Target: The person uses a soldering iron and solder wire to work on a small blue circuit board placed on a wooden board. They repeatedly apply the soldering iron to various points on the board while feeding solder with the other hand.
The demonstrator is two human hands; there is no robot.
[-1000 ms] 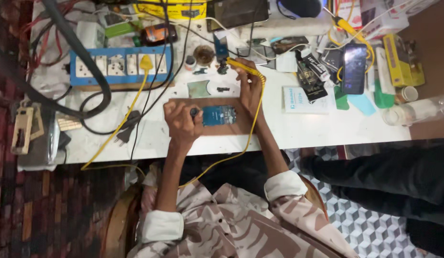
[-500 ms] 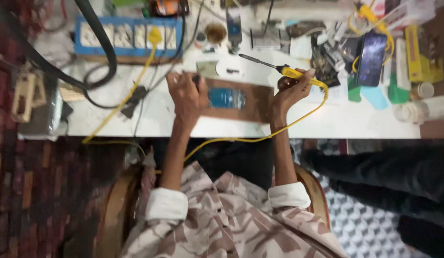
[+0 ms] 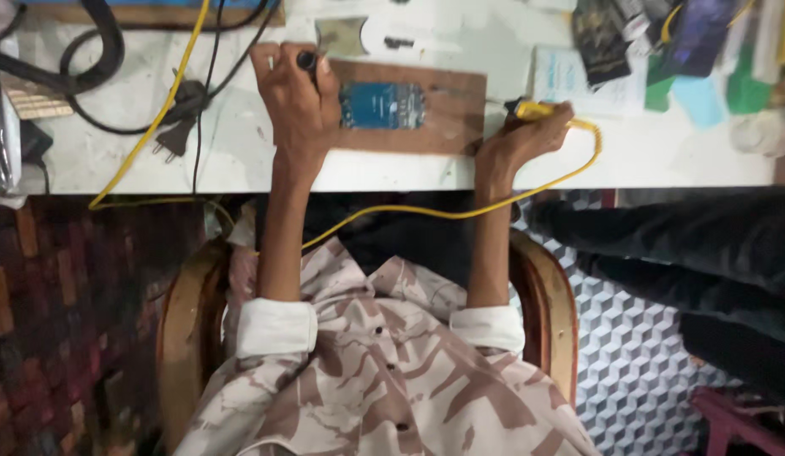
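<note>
My left hand rests on the left end of a brown wooden board on the white table, fingers closed around a small dark tool at its fingertips. A blue circuit board lies on the wooden board just right of that hand. My right hand sits at the board's right end, gripping a yellow-handled soldering iron whose yellow cord loops down over the table edge across my lap.
A black plug and black and yellow cables lie at left. Papers, packets and green and blue items crowd the back right. Another person's dark-clad legs are at right. A wooden chair frame surrounds me.
The view has dropped and closed in on the table's front edge. My right hand has pulled the soldering iron back from above the board to its right end. The left hand stays at the board.
</note>
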